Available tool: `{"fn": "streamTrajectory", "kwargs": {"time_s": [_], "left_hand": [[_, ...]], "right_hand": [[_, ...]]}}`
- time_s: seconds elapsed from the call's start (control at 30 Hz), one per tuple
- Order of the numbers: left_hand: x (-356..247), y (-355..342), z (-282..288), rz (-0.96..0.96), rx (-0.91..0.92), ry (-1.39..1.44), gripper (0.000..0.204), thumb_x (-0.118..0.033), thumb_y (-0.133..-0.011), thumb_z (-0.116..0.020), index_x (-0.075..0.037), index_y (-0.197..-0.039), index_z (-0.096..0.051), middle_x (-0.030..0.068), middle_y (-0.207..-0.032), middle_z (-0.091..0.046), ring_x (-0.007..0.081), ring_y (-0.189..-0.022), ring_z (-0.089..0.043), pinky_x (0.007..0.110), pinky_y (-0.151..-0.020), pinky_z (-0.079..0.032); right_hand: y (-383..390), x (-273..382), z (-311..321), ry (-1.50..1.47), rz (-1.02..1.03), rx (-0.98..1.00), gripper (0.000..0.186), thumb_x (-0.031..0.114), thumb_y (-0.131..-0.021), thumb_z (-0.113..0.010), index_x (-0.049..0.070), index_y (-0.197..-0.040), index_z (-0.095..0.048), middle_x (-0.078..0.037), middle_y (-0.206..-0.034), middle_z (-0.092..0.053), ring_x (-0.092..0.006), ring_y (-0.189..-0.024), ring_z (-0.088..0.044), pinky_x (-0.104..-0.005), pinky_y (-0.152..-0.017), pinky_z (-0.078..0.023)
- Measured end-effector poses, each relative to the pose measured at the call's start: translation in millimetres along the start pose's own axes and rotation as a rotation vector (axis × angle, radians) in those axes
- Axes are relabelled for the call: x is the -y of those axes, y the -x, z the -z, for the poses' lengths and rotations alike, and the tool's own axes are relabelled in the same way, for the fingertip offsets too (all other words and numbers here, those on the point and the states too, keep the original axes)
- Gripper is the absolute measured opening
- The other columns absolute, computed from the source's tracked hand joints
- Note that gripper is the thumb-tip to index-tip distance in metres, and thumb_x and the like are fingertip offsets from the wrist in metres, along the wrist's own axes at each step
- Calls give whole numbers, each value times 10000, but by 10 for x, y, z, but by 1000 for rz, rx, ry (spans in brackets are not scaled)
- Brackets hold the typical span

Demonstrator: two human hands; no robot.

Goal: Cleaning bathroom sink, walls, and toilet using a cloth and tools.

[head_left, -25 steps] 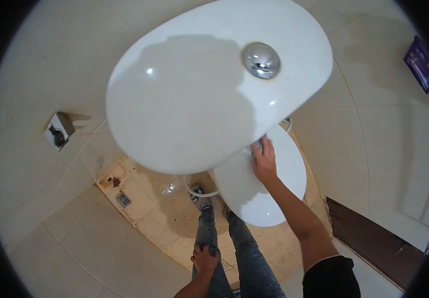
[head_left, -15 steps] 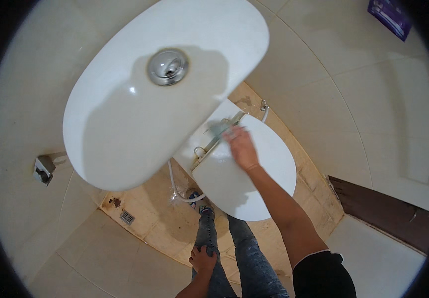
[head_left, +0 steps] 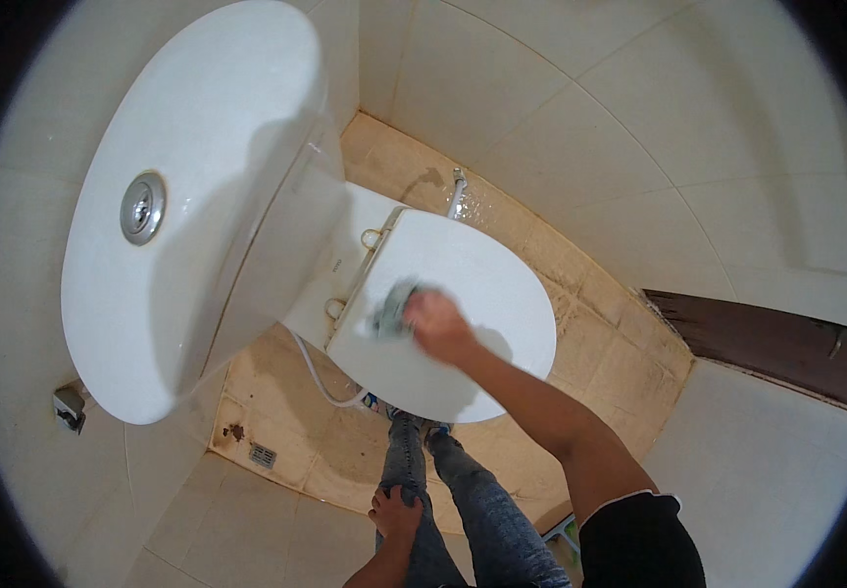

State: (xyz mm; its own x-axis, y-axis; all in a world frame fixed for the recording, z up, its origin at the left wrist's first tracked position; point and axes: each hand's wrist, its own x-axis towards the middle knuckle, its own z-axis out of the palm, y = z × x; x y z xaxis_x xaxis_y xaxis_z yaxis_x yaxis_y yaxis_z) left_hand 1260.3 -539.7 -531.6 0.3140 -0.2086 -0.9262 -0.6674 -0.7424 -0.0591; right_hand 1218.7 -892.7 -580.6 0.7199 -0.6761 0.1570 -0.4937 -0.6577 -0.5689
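A white toilet stands below me with its lid (head_left: 487, 294) closed. My right hand (head_left: 435, 325) presses a grey-green cloth (head_left: 392, 312) onto the lid near the hinges. The white tank (head_left: 198, 176) with its round chrome flush button (head_left: 142, 207) fills the left. My left hand (head_left: 396, 512) rests on my thigh, on blue jeans, at the bottom of the view, and holds nothing.
Beige floor tiles surround the toilet, with a small floor drain (head_left: 263, 455) at the lower left. A white hose (head_left: 318, 372) runs beside the bowl, and a wall valve (head_left: 457, 182) sits behind it. A dark wooden door edge (head_left: 767, 338) is at the right.
My view has swung, so the tank has slid from the top centre to the left. My right hand with the cloth has moved across the lid toward the hinges.
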Motion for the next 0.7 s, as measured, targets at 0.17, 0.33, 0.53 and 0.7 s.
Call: {"fn": "streamTrajectory", "kwargs": {"time_s": [0.17,0.33,0.53,0.7], "left_hand": [[-27,51,-113,-25,-51,-34,572,-437,-732,-615,-164,-1221,-497,125,-1295,-366,295,-1216,-358,455,-966,-321],[-35,98,-236,-50,-90,-74,553,-463,-738,-600,-179,-1204,-509,126,-1280,-378,285,-1205,-368,445,-936,-340],[-47,244,-357,-86,-137,-21,535,-438,-734,-615,-178,-1191,-519,125,-1272,-383,299,-1194,-373,450,-935,-337],[28,376,-490,-95,-143,-26,540,-433,-731,-621,-177,-1196,-517,117,-1263,-379,304,-1182,-378,454,-942,-324]], "right_hand": [[7,-854,186,298,-571,-340,433,72,-717,-544,81,-1149,-520,-185,-1193,-475,-356,-1072,-444,-461,-933,-345],[1193,-943,364,211,-939,-632,450,72,-739,-486,24,-1187,-498,-218,-1138,-520,-382,-1094,-437,-473,-961,-320],[1830,297,-28,154,-967,-227,509,70,-805,-486,86,-1310,-422,-249,-1375,-280,-409,-1276,-270,-481,-1073,-190],[1169,-58,27,184,-368,-83,427,72,-826,-469,164,-1241,-504,-200,-1347,-363,-406,-1228,-338,-536,-1028,-246]]}}
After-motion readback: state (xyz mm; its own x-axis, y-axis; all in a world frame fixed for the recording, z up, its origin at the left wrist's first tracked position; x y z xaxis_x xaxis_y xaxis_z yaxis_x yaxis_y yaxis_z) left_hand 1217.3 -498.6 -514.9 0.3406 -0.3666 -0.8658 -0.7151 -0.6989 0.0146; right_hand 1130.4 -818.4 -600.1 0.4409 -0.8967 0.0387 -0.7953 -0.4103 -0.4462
